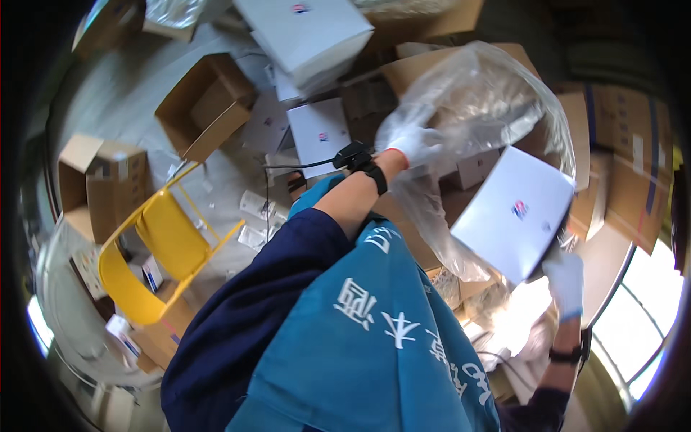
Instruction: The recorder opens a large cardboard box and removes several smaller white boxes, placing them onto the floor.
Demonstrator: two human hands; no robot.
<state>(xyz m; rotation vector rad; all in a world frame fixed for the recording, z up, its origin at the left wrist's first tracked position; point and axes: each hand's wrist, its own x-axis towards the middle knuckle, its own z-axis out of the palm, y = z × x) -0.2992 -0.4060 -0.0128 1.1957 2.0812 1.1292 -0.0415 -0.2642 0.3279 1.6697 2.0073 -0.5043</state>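
My right hand, in a white glove, grips the lower right corner of a white box with a small red and blue mark. This box is tilted over the right side of an open carton lined with a clear plastic bag. At the bag's left edge is my left hand, also gloved, its fingers spread against the plastic. Inside the carton, part of another white box shows under the film. Blur hides some of the finger detail.
Left of the carton are a flat white box and a large white box. Open cartons and a yellow folding chair stand on the left. Brown cartons are stacked at right. A cable runs to my left wrist.
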